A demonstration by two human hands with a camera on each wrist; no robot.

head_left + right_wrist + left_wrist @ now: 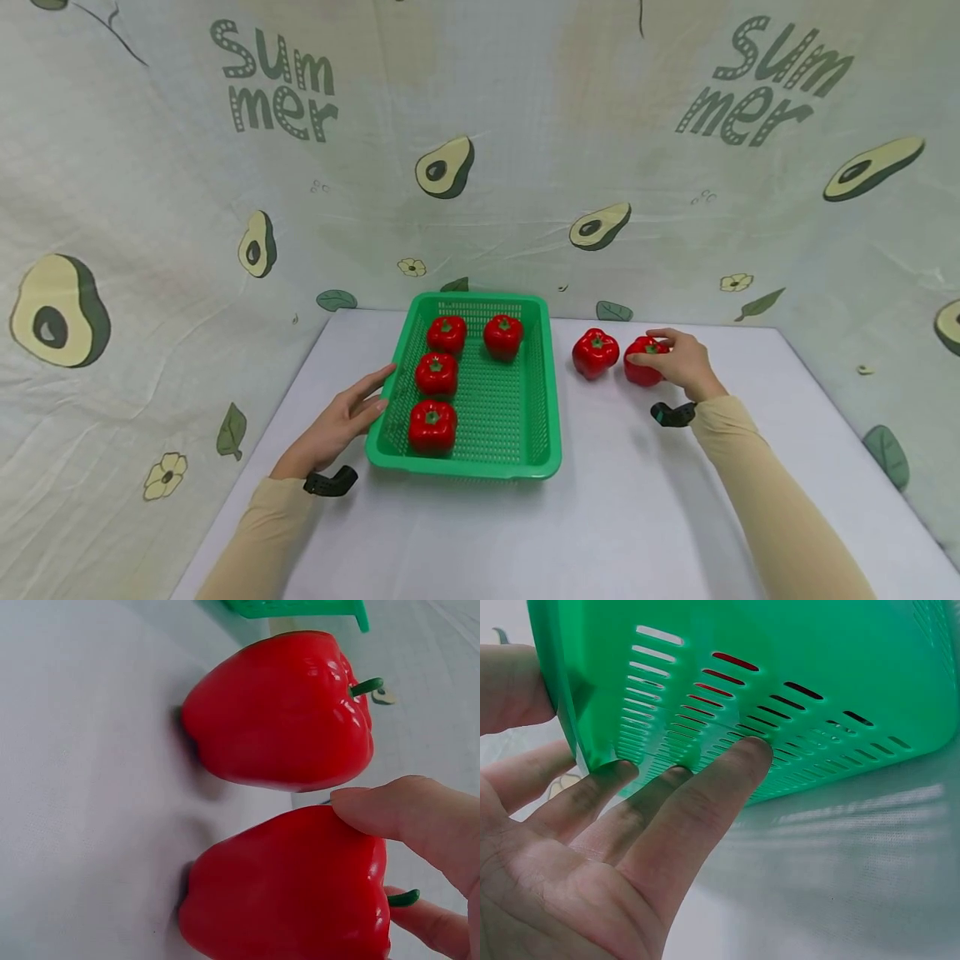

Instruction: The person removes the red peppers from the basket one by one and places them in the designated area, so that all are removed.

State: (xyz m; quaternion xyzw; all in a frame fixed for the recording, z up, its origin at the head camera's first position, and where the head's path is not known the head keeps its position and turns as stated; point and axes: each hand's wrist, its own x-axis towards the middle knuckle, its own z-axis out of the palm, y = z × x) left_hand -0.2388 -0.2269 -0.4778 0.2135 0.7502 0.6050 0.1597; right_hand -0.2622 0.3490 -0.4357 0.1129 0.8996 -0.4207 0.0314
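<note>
On the table's right part, my right hand (682,364) grips a red bell pepper (292,892) near its stem end, thumb on one side and fingers on the other. Just left of it stands another red bell pepper (596,353), a small gap between the two. My left hand (341,425) touches the left side of a green basket (551,392). Its thumb is at the rim, and extended fingers (705,810) lie against the slotted outer wall. Inside the basket sit several red bell peppers (432,427), most in a column along the left, one (503,337) toward the back right.
The white table (600,533) ends at the back against a hanging cloth (517,242) printed with avocados and lettering. Each wrist wears a small black camera, such as the left one (331,482).
</note>
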